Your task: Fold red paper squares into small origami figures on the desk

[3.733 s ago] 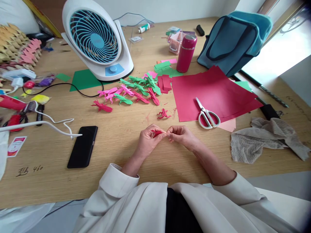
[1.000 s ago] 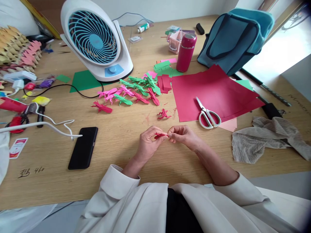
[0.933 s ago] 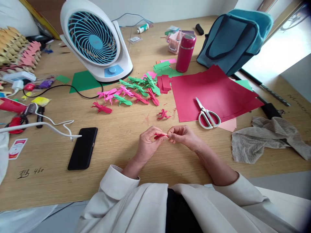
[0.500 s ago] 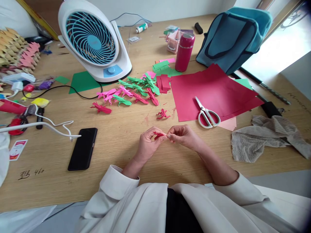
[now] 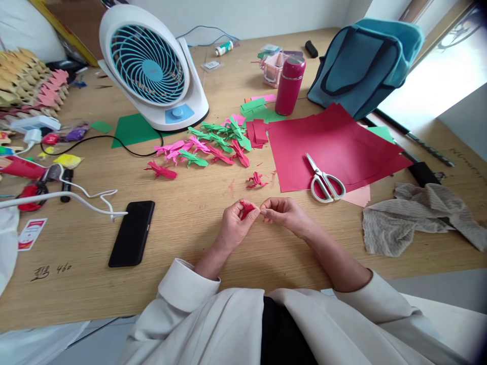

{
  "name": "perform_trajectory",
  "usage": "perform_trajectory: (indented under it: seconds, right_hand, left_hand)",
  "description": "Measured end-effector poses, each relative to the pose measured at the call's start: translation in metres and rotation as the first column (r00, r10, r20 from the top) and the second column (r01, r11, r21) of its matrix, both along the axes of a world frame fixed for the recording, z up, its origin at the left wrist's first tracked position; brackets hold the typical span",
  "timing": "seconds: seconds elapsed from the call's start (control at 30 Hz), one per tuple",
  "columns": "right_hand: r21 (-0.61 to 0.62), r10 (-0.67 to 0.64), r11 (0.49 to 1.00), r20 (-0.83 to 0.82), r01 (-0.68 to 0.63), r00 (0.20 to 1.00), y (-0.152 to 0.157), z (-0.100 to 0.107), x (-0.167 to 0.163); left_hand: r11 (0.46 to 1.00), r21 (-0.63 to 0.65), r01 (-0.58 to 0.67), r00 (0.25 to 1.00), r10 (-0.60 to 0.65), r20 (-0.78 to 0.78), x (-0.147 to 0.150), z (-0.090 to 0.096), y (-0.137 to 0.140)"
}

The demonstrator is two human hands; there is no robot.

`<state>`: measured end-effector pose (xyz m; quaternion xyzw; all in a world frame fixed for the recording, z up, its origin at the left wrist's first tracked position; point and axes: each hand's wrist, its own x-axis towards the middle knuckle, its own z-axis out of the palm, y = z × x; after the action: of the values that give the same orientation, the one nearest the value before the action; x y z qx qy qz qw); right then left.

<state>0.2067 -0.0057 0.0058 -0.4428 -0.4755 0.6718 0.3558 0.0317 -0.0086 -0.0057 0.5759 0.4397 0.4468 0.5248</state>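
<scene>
My left hand is closed on a small piece of folded red paper, pinched between thumb and fingers. My right hand has its thumb and forefinger pressed together at the paper's right end, fingertips meeting those of the left. Most of the piece is hidden by the fingers. Just beyond the hands lies a red folded paper figure with thin legs. Farther back is a cluster of similar figures in green, pink and red.
White-handled scissors rest on large red paper sheets at the right. A black phone lies to the left. Behind stand a fan, a pink flask and a blue bag. A grey cloth lies right.
The view has shifted slightly. My left hand has turned a little, so the red folded paper shows more upright between its fingers; both hands still meet at it.
</scene>
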Motion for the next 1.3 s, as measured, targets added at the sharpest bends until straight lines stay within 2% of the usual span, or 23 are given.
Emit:
perform_trajectory:
  seconds: [0.3,0.4,0.6,0.8,0.97,1.13,1.3]
  right_hand:
    - [-0.011,0.016,1.000,0.007,-0.016,1.000,-0.0018,-0.0046,0.0035]
    - [-0.009,0.021,1.000,-0.006,-0.021,1.000,-0.0024,-0.0019,0.0027]
    - [-0.017,0.015,1.000,0.000,-0.015,1.000,-0.0022,-0.0009,0.0015]
    - [-0.025,-0.014,1.000,-0.003,0.014,1.000,-0.0021,-0.0049,0.0015]
    - [-0.013,-0.040,0.999,0.018,0.041,0.999,-0.0016,-0.0042,0.0011]
    - [0.066,0.010,0.998,0.035,-0.012,0.999,-0.0017,-0.0064,0.0048]
    - [0.104,0.034,0.994,0.106,-0.045,0.994,-0.0018,-0.0049,0.0069]
  left_hand:
    - [0.999,0.018,0.031,0.999,-0.032,0.037,-0.0014,0.0032,0.0029]
    - [0.998,0.053,0.012,0.999,-0.015,0.040,-0.0025,0.0036,0.0036]
    - [0.999,0.043,-0.010,0.999,0.008,0.040,-0.0027,0.0036,0.0026]
    - [0.992,0.129,-0.002,0.999,-0.004,0.039,-0.0031,0.0045,0.0042]
    - [0.974,0.227,-0.011,0.999,0.023,-0.048,-0.0036,0.0046,0.0041]
    - [0.942,0.335,0.006,0.984,0.054,-0.170,-0.0046,0.0068,0.0027]
    - [0.920,0.391,0.025,0.957,0.091,-0.275,-0.0048,0.0084,0.0002]
